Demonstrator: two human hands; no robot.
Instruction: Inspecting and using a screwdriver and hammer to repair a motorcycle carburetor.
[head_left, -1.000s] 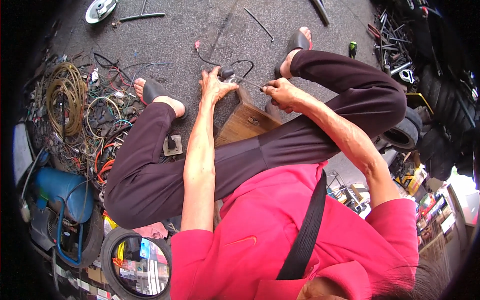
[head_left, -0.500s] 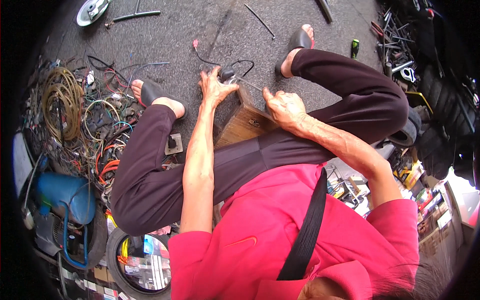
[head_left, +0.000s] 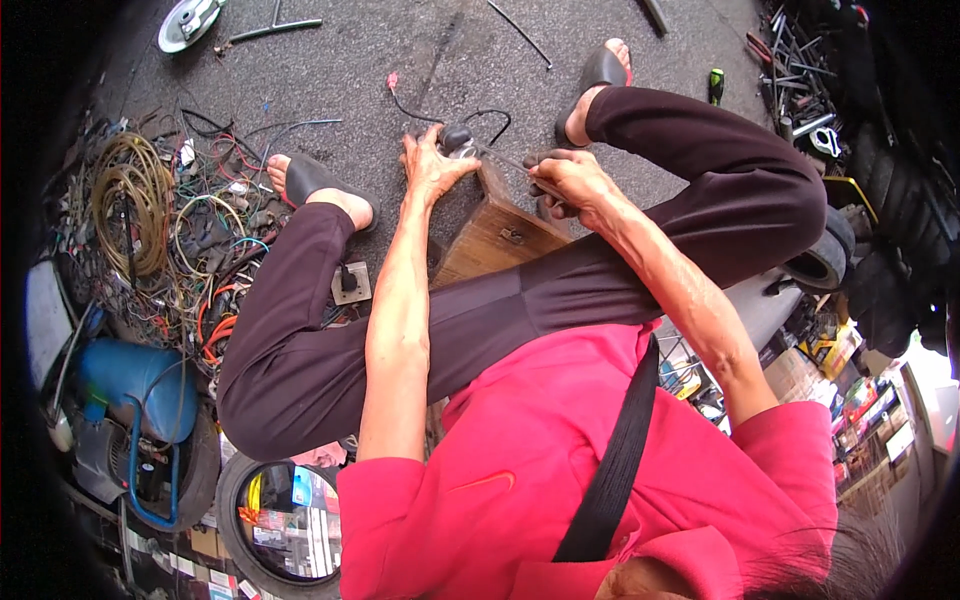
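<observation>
My left hand [head_left: 432,165] grips a small black-and-silver part [head_left: 458,138] at the top end of a wooden block [head_left: 500,245] between my legs. A black cable [head_left: 410,113] with a pink connector [head_left: 393,81] trails from that part. My right hand [head_left: 570,182] is closed on a thin metal tool [head_left: 512,160], whose shaft reaches left to the part; its far tip is too small to make out.
Tangled wires [head_left: 220,250], a coiled hose [head_left: 130,200] and a blue compressor [head_left: 135,390] lie at left; a tyre [head_left: 250,555] at lower left. Metal rods [head_left: 520,35] and a green-handled screwdriver [head_left: 716,85] lie beyond my feet. Piled tools [head_left: 795,75] and tyres [head_left: 825,250] are at right.
My right hand dipped and rotated half a second ago, then rose back with its fingers round the tool. My left hand stays on the part, shifted slightly upward in view.
</observation>
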